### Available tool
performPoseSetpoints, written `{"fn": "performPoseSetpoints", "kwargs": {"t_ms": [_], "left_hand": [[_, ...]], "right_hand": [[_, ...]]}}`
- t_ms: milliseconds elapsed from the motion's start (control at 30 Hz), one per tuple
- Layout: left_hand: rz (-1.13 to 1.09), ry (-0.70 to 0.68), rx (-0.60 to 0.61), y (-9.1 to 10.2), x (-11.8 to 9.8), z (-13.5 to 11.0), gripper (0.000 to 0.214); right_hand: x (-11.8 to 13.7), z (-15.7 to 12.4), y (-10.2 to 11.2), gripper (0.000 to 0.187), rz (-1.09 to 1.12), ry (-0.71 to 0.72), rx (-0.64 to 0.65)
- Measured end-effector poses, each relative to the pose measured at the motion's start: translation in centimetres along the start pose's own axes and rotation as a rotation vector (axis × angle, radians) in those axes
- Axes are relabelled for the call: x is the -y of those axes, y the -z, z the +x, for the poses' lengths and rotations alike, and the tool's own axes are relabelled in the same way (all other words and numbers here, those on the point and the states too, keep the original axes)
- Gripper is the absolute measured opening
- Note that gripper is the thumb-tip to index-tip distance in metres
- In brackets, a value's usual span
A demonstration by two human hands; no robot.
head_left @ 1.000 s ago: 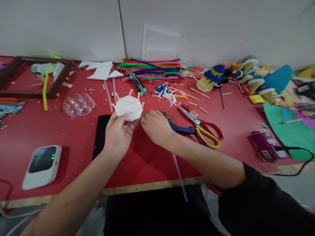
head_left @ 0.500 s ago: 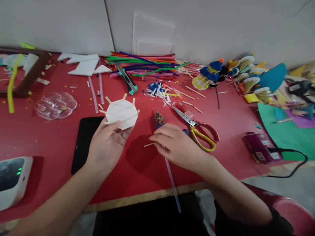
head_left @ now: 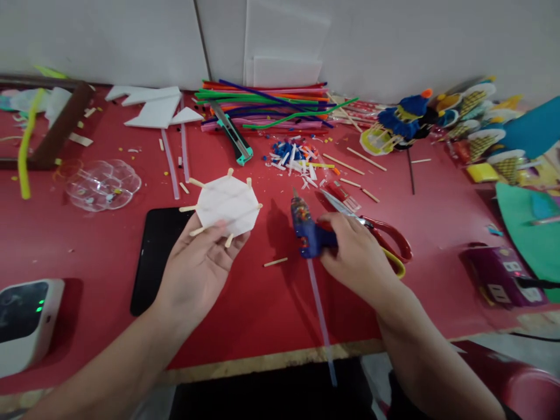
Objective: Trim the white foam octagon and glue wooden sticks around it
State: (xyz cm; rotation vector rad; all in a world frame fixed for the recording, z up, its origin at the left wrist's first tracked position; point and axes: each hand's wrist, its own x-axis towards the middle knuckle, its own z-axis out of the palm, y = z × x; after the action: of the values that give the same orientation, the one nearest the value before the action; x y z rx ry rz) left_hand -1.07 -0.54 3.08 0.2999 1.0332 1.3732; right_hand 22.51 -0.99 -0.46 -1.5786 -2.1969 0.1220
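Observation:
A white octagonal foam piece [head_left: 228, 204] with several short wooden sticks standing out around its edge rests in my left hand [head_left: 196, 271]. The thumb presses on its near rim, fingers beneath. My right hand [head_left: 356, 256] is closed round the handle of a blue glue gun [head_left: 308, 233], its nozzle pointing away from me. A clear glue stick [head_left: 322, 321] trails from the gun's back, past the table edge. One short wooden stick [head_left: 275, 262] lies on the red table between my hands. Scissors [head_left: 389, 233] with red and yellow handles lie partly behind my right hand.
A black phone [head_left: 153, 256] lies beside my left hand. Farther back are a utility knife [head_left: 231, 134], pipe cleaners [head_left: 271, 105], and a heap of coloured scraps [head_left: 293, 157]. A purple power box [head_left: 503, 274] sits at the right, a white device [head_left: 30, 321] at the left.
My right hand has let the short wooden stick down on the table and taken hold of the glue gun's handle. My left hand still holds the foam octagon.

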Motion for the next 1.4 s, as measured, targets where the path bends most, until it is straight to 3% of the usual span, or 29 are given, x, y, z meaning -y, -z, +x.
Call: {"fn": "performPoseSetpoints", "kwargs": {"t_ms": [133,200,333,500,733,1400], "left_hand": [[0.057,-0.009,0.020,-0.1,0.0,-0.4,0.026],[0.082,-0.018,0.033,0.0,0.0,-0.6,0.025],[0.098,-0.032,0.060,0.2,0.2,-0.7,0.022],[0.108,-0.069,0.067,0.2,0.6,-0.6,0.015],[0.176,-0.100,0.083,0.2,0.8,-0.8,0.019],[0.183,-0.124,0.127,0.4,1.0,-0.9,0.024]], "right_hand": [[0.7,-0.4,0.8,0.026,0.213,-0.124,-0.246],[1.2,-0.7,1.3,0.017,0.359,-0.131,-0.236],[1.8,-0.8,2.2,0.014,0.519,0.016,-0.095],[2.0,-0.5,2.5,0.026,0.484,0.152,-0.077],[1.9,-0.8,1.9,0.030,0.438,0.218,-0.081],[1.9,-0.7,1.4,0.017,0.401,0.209,-0.104]]}}
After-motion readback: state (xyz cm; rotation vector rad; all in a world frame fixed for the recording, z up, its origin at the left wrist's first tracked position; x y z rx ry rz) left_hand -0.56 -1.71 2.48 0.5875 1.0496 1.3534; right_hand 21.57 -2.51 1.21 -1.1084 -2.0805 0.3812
